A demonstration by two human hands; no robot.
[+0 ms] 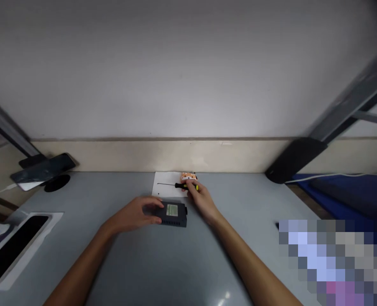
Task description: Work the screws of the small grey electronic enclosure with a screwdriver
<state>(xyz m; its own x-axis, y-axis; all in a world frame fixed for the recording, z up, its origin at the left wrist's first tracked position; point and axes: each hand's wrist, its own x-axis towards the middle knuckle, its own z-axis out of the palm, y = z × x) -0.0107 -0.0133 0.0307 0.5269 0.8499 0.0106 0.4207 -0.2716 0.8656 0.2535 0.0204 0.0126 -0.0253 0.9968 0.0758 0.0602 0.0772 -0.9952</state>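
Crosswise on the grey desk (pixel 163 263), with twelve o'clock taken as toward the wall (pixel 182 85), the black box (pixel 174 216) lay with its long axis running from nine to three. The left hand (pixel 140 214) was the nearer one: it came in at the box's nine o'clock end, fingers and thumb bent in a half-open curve, and had hold of it across its width, though how firmly could not be told. The pale label (pixel 172 210) on top was left uncovered.

The right hand (pixel 201 199) sat apart from the box, which lay at about eight o'clock from it. Its thumb and fingers were closed on the yellow butt end of a screwdriver (pixel 180 186), and the shaft pointed to nine o'clock over a white sheet (pixel 169 177). That put the tool at twelve from the box, nearly parallel with its long axis, and the tip at eleven. Whether the tip touched the paper was too fine to make out. A small dark speck (pixel 158 194) showed on the sheet at six from the tip, and an orange animal-faced item (pixel 188 175) stood just beyond the right fingers, at eleven.
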